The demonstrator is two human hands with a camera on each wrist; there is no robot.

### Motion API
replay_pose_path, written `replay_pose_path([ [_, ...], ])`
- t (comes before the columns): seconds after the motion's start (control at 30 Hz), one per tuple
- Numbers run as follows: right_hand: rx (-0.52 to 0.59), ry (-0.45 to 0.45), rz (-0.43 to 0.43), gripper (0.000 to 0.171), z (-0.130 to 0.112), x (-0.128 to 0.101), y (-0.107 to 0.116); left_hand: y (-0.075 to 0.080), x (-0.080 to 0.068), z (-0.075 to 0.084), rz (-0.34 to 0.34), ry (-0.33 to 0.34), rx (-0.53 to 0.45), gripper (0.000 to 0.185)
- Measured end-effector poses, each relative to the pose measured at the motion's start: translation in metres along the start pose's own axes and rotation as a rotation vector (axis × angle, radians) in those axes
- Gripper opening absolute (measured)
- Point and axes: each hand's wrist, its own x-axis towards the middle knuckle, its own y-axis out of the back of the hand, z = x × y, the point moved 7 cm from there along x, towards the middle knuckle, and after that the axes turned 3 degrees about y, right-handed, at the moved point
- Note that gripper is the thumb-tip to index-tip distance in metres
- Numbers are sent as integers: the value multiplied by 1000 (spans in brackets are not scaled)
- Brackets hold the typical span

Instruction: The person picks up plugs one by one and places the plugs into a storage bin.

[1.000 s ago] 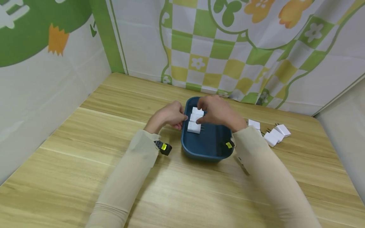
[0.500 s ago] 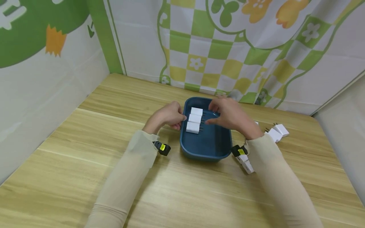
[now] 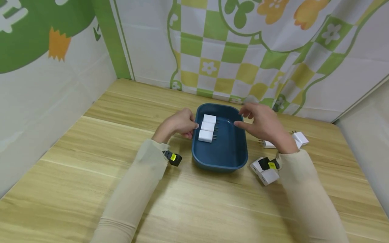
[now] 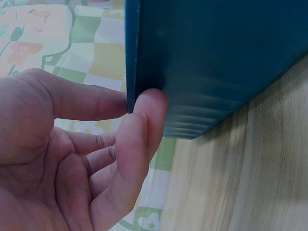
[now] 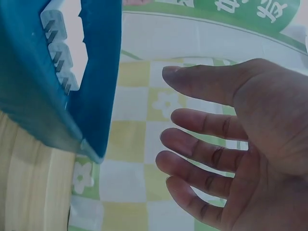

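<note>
A blue plastic bin (image 3: 225, 162) stands on the wooden table, with three white charger plugs (image 3: 208, 126) in a row along its left side, prongs to the right. My left hand (image 3: 180, 122) pinches the bin's left rim between thumb and index finger, which the left wrist view shows closely on the blue wall (image 4: 216, 57). Over the bin's right rim hovers my right hand (image 3: 261, 121), fingers spread and holding nothing. In the right wrist view a gap separates the right hand (image 5: 216, 134) from the bin (image 5: 103, 96).
Two white charger plugs (image 3: 265, 171) lie right of the bin, partly under the right wrist's camera. More plugs (image 3: 300, 138) lie farther right, partly hidden by the right forearm. A patterned curtain (image 3: 218, 50) hangs behind the table (image 3: 182, 202).
My right hand has moved right, from above the row of plugs to over the bin's right rim. The left hand has stayed on the left rim.
</note>
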Motion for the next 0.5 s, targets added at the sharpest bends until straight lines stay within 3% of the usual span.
replay_pose_path([
  [0.17,19,-41,-11,38,10,-12,0,-1,2,-1,4,6,9,33],
  [0.5,36,-36,57,37,27,-31,1,-1,2,0,7,12,16,31],
])
